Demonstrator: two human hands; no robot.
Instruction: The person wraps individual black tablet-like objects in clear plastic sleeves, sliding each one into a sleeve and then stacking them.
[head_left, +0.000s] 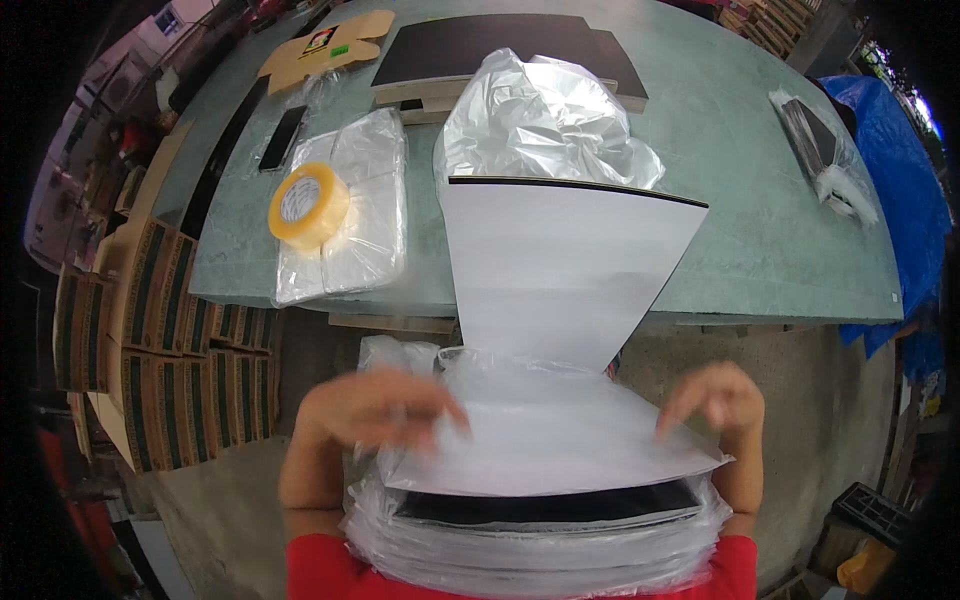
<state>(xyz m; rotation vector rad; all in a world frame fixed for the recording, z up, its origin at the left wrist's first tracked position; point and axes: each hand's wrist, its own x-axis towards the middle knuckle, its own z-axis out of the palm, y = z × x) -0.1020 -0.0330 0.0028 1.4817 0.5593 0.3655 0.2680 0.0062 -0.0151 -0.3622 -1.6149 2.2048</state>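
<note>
Both the left hand [385,408] and right hand [718,402], too blurred to tell any grip, flank the plastic bag [555,435], the white board [565,265] ahead between them.

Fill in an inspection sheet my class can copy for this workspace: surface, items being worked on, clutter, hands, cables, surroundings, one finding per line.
Surface: green table, laden mostly along its far and left parts.
Items being worked on: white panel with a dark far edge; its near end meets milky plastic film above a plastic-wrapped stack.
Clutter: yellow tape roll on flat plastic packs; crumpled plastic; dark-topped boards.
Hands: left hand and right hand at either side of the film, motion-blurred; grip unclear.
Cables: nothing seen.
Surroundings: stacked cartons at left; blue sheeting at right.
</note>
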